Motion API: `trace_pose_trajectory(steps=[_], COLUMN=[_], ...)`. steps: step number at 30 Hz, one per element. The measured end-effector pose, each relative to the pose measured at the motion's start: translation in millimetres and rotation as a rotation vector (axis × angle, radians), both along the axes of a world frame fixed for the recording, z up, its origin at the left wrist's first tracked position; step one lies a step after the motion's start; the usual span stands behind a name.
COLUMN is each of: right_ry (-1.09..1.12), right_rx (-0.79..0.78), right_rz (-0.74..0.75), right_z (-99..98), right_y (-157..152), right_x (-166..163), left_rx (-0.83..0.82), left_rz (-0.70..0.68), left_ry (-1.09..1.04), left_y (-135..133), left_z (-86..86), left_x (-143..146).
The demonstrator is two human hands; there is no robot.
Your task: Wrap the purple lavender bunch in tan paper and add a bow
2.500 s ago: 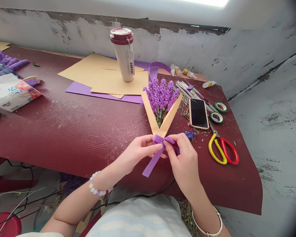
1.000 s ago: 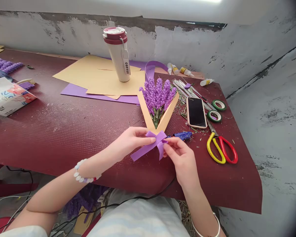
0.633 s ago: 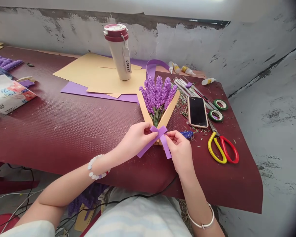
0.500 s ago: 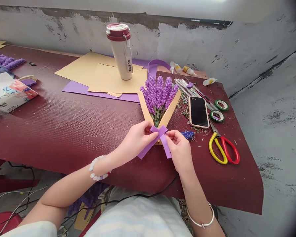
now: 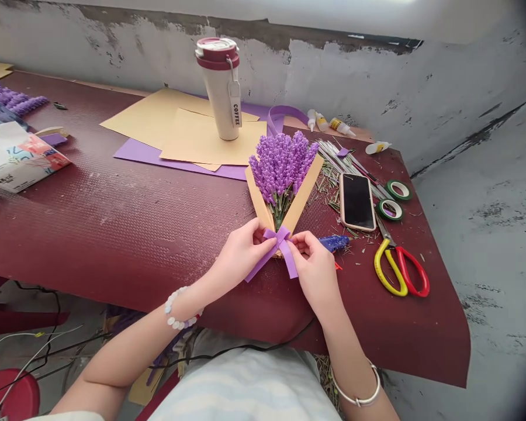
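A small bouquet of purple lavender flowers [image 5: 282, 166] wrapped in tan paper lies on the dark red table [image 5: 114, 222]. A purple ribbon bow [image 5: 279, 245] sits at its narrow lower end, two tails hanging toward me. My left hand [image 5: 241, 254] pinches the bow's left loop. My right hand [image 5: 313, 269] pinches the right loop, fingers closed on the ribbon.
Tan and purple paper sheets [image 5: 188, 140] lie behind with a white coffee tumbler [image 5: 222, 88] on them. Right of the bouquet: a phone [image 5: 357, 202], green tape rolls [image 5: 394, 199], yellow-red scissors [image 5: 401, 266], wire stems, glue tubes [image 5: 328, 123]. A tissue pack [image 5: 13, 161] lies far left.
The loose ribbon has been drawn into a tighter bow. Both hands have closed in on the knot, and the tails have shifted lower.
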State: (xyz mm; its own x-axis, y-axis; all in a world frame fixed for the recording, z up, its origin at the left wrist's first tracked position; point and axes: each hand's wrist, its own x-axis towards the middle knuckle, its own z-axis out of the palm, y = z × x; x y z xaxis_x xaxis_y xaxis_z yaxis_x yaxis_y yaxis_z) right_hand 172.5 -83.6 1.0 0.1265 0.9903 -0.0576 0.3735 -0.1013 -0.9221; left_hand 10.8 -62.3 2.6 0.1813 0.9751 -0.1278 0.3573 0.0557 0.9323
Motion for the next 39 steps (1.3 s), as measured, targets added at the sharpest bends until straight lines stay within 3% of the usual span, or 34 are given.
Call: trace_pose_trajectory(steps=[5,9,14,22,26,29,32,35,39], right_ry=[-0.02,-0.012,-0.095,-0.266,-0.424,-0.627,-0.772,-0.922,-1.078], right_rx=[0.0,0.002,0.028,0.111,0.354,0.552,0.619,0.704,0.799], right_rz=[0.0,-0.015,-0.017,0.037,0.091,0.231,0.318,0.301,0.3], right_z=[-2.3,-4.2,-2.2,2.0,11.5,13.5,6.9,-0.5,-2.8], right_y=[-0.3,0.9,3.6,5.7,3.4,-0.5,-4.3,-8.6,-13.8], right_x=[-0.9,2.2,12.3,24.3,34.5,37.2,33.0,27.3,24.7], left_rx=[0.001,-0.048,-0.223,-0.22,-0.23,-0.209,-0.197,-0.214,-0.363], left_rz=[0.099,-0.007,-0.161,-0.076,-0.062,-0.071,-0.077,-0.083,-0.144], left_ry=[0.177,0.389,0.199,0.091,0.053,0.02,-0.002,0.007,-0.071], left_y=[-2.4,6.5,18.5,15.8,15.0,13.9,13.0,15.1,23.8], left_z=[-3.7,5.2,8.1,-5.6,-8.3,-10.2,-11.8,-10.5,-2.8], left_x=[-5.2,-11.7,-5.5,9.6,10.5,10.2,10.0,8.9,3.7])
